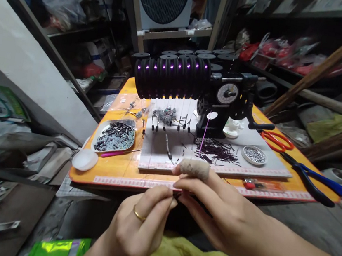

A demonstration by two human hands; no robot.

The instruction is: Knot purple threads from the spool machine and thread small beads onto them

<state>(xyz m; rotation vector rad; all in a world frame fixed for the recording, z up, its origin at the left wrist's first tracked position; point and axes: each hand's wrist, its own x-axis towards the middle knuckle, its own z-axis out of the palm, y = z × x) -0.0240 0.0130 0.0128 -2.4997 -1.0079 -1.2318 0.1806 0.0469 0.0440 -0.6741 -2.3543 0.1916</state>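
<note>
My left hand (140, 224), with a gold ring, is closed in a pinch just off the front edge of the table. My right hand (224, 205) meets it there, thumb and fingers pressed together at the fingertips. A small dark piece shows between the two hands, too hidden to name. Around my right index finger is a beige wrap (195, 169). Beyond the hands a purple line (203, 138) runs down from a black hand-cranked machine (228, 93) with a row of spools (171, 76). On the white board (155, 155) lies a short grey-and-black piece (168, 146).
Left on the orange table (103, 171) stand a tray of small dark and pale pieces (115, 134) and a white lid (85, 160). Thin dark tubes (218, 150) and a dish of metal bits (254, 155) lie right, near orange-handled scissors (277, 141) and blue-black pliers (311, 178).
</note>
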